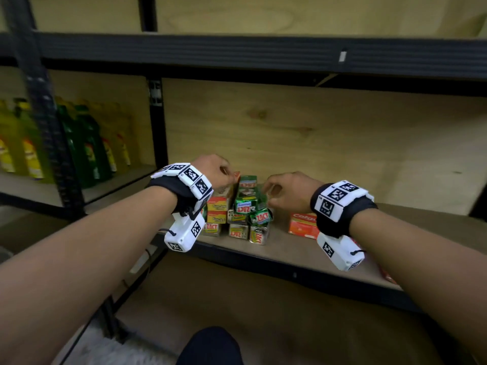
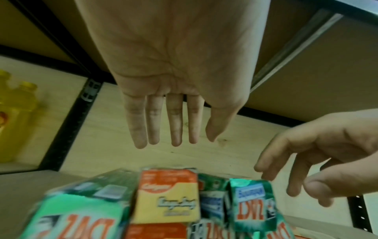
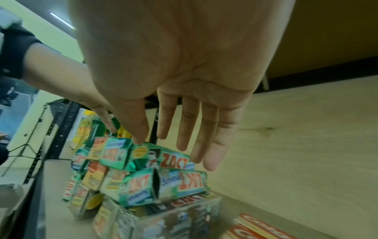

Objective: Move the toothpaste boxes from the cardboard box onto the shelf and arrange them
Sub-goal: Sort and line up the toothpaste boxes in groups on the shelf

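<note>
Before me stands a black metal rack (image 1: 155,122) with pale plywood back panels (image 1: 329,143) and a grey-brown board (image 1: 303,248) at waist level. In the bay to my left, yellow and green bottles (image 1: 66,143) line up. Off left, a tripod (image 3: 26,145) stands by a light wall under a ceiling strip light (image 3: 61,20).

Dim, soft focus, blurry edges
</note>
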Tool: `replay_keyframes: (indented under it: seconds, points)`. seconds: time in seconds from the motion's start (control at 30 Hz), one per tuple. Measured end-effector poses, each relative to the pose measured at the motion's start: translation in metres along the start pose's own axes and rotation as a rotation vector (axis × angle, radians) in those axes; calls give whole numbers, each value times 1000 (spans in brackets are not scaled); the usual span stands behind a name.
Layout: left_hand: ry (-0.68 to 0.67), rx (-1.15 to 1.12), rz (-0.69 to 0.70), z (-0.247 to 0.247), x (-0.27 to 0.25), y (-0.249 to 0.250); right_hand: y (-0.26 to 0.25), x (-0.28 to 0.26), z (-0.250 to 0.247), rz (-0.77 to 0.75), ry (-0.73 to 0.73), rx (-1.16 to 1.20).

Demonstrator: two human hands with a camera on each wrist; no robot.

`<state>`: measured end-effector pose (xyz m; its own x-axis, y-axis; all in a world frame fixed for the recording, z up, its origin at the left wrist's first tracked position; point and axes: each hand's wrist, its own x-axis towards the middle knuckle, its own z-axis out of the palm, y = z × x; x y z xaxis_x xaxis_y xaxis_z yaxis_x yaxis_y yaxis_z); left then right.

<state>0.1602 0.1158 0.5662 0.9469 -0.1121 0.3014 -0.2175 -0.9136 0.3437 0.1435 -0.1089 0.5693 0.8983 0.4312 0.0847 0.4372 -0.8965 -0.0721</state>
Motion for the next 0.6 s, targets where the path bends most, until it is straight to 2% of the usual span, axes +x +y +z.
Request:
replay_keyframes:
  seconds: [0.1, 0.27, 0.4, 0.6]
  points:
    - [-10, 14, -24, -2, -9, -26, -27, 15, 8, -59, 48, -31]
    - [-120, 110, -75, 5, -20, -56, -61, 35, 21, -116, 68, -34]
    - [-113, 118, -88, 15, -21, -71, -76, 51, 32, -76, 48, -143]
    - [-86, 116, -96, 20, -21, -83, -86, 64, 52, -58, 168, -267]
